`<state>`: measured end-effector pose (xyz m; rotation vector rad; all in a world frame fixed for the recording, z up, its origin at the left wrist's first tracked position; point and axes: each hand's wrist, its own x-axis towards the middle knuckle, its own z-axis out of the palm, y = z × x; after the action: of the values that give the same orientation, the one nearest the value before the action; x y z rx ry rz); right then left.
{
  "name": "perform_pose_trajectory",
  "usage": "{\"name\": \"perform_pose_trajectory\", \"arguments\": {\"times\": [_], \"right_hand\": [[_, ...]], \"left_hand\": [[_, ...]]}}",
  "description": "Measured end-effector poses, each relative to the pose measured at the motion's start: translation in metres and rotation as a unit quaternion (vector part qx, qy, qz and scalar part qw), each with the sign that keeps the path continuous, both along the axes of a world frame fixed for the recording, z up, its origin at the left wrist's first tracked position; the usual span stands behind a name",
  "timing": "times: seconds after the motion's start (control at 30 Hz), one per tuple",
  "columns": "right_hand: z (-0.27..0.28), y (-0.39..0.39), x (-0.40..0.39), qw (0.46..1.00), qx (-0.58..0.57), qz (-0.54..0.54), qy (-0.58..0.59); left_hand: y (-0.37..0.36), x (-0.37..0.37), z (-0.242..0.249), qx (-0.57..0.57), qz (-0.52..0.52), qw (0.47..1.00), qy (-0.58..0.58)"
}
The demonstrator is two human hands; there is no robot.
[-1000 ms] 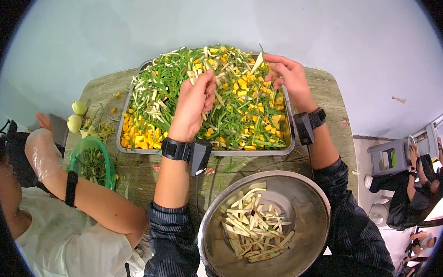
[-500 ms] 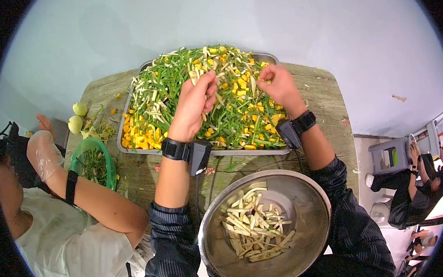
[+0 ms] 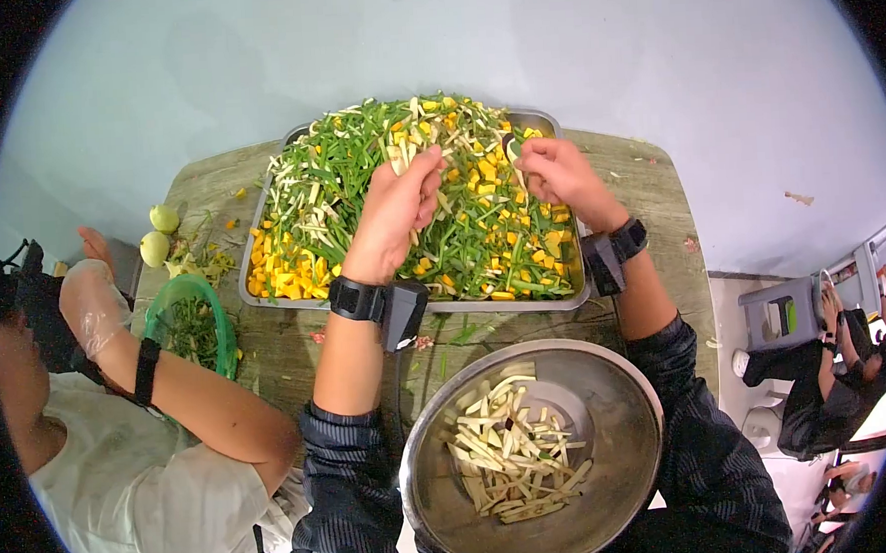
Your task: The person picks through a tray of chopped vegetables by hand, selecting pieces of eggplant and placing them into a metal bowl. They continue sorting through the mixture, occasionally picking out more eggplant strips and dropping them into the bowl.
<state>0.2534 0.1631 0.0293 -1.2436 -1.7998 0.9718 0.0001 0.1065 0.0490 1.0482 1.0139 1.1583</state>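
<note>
Both hands worked over the tray (image 3: 263, 286), the left hand (image 3: 395, 214) closed on pale strips (image 3: 397, 159) and the right hand (image 3: 555, 173) pinching another, probably mid-sorting, next carrying them to the bowl (image 3: 619, 387) nearer the body.

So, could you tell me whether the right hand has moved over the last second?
Yes: the right hand moved left, inward from the tray's right rim.

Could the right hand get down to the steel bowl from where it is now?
Probably yes. The right hand is over the tray, pinching a pale strip, and the steel bowl sits just nearer the person with nothing visible between them.
</note>
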Motion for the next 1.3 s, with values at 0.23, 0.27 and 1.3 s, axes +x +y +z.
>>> {"name": "perform_pose_trajectory", "arguments": {"times": [0.23, 0.27, 1.3], "right_hand": [[0.02, -0.024, -0.028, 0.975, -0.091, 0.118, 0.164], [0.022, -0.027, -0.033, 0.975, -0.091, 0.118, 0.164], [0.011, -0.019, -0.037, 0.992, 0.012, -0.018, 0.122]], "left_hand": [[-0.004, 0.009, 0.001, 0.006, 0.0, 1.0, 0.025], [-0.004, 0.01, -0.002, 0.013, -0.008, 1.0, 0.021], [-0.008, 0.013, 0.003, 0.024, 0.003, 0.996, 0.083]]}}
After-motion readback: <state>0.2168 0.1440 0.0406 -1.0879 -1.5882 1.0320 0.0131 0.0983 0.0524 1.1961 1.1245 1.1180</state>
